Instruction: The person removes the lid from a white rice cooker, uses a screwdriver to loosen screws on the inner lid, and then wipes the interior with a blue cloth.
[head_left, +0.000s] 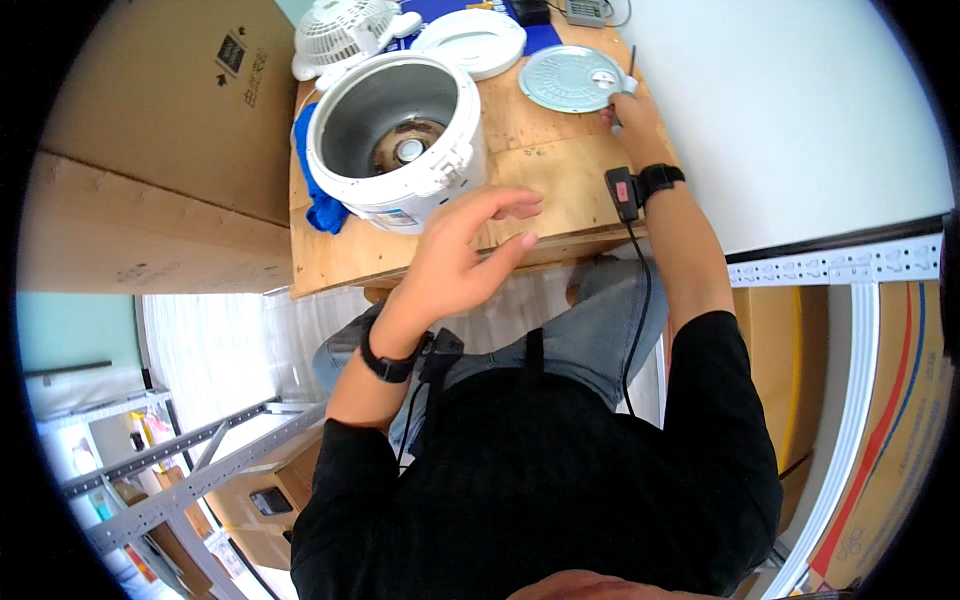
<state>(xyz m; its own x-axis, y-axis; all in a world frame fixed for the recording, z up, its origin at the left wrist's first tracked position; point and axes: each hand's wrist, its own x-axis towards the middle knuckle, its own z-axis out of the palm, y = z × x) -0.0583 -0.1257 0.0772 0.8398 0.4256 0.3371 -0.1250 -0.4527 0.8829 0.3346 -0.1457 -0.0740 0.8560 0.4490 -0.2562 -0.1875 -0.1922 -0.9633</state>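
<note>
An open white rice cooker body stands on the wooden table, its grey inside showing a browned base with a round metal button in the middle. My left hand hovers by its near right side, fingers curved and apart, holding nothing. At the table's right edge my right hand is closed around a thin tool with a dark shaft pointing away from me; its grip is mostly hidden by the fingers. Just left of that hand lies a round, pale grey-green disc with a small white fitting near its right edge.
Behind the cooker are a white ring-shaped cover and a white slotted housing. A blue cloth lies at the cooker's left. A large cardboard box rises on the left; a white panel borders the table's right. Cables hang from both wrists.
</note>
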